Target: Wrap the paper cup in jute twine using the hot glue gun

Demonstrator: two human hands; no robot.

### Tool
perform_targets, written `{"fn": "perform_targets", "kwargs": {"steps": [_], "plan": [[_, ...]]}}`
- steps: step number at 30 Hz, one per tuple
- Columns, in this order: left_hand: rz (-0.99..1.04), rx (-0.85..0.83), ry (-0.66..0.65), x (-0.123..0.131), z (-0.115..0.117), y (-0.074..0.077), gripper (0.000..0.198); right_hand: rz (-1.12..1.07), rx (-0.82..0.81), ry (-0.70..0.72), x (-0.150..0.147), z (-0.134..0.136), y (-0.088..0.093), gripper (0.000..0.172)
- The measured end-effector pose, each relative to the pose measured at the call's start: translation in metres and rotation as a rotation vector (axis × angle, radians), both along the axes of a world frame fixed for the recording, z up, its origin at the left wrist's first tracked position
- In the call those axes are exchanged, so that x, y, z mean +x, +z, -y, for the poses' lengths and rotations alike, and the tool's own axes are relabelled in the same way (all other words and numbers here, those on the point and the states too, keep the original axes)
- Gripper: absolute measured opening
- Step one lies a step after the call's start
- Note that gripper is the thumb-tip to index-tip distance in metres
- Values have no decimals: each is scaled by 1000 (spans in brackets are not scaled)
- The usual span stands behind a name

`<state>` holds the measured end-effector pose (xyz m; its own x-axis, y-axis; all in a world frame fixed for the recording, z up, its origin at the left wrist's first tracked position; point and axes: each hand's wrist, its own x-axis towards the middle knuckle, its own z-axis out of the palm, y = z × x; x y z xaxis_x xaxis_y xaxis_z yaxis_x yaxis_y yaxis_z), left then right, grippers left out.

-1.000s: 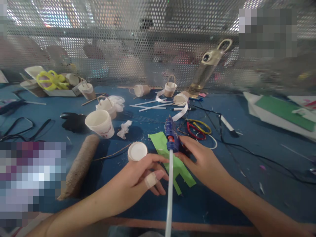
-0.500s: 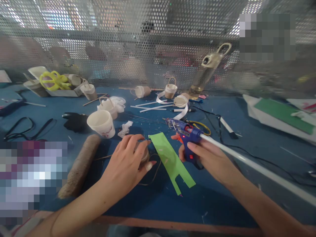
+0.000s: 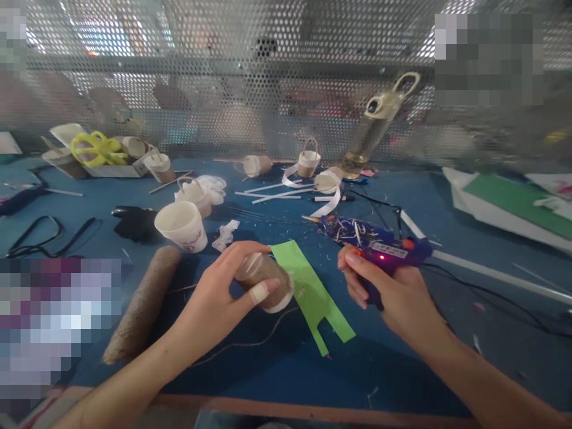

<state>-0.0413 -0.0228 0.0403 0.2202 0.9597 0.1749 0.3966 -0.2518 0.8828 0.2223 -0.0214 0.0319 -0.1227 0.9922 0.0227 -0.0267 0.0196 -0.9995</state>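
Note:
Tilted on its side, a small paper cup wrapped in brown twine (image 3: 273, 292) is gripped by my left hand (image 3: 223, 295), thumb along its near side. A loose strand of twine (image 3: 250, 344) trails from it over the table. My right hand (image 3: 384, 283) grips a blue hot glue gun (image 3: 375, 241) with its light glowing red; the nozzle points left and a long white glue stick (image 3: 500, 275) runs out of its back. Between the hands lies a green paper strip (image 3: 308, 292) with a notched end, partly behind the cup. A roll of twine (image 3: 145, 304) lies left of my left hand.
A white paper cup (image 3: 181, 226) and a crumpled lace scrap (image 3: 226, 235) stand beyond my left hand. Several small twine cups, yellow scissors (image 3: 98, 149) and a tilted bottle (image 3: 373, 131) line the perforated metal screen (image 3: 241, 77). The gun's black cord (image 3: 491, 298) crosses the right side.
My left hand has turned the twine-wrapped cup outward, so its side now shows. My right hand has swung the glue gun sideways and moved it slightly right.

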Motion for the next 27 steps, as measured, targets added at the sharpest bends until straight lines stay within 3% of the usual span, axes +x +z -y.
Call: {"fn": "perform_targets", "kwargs": {"steps": [5,12,17,22,27], "plan": [[441,-351,20,5,-3,3,41,6,20,-44,1,1,-9,24],[709,-569,116,4,-6,4,40,251,40,-71,5,8,-17,33],[847,-605,146,4,-9,6,44,328,105,-36,4,7,-16,25],[850,-633,167,5,-8,4,46,394,187,187,2,3,-5,22],[841,-611,194,7,-9,2,47,423,244,271,1,3,-4,21]]}}
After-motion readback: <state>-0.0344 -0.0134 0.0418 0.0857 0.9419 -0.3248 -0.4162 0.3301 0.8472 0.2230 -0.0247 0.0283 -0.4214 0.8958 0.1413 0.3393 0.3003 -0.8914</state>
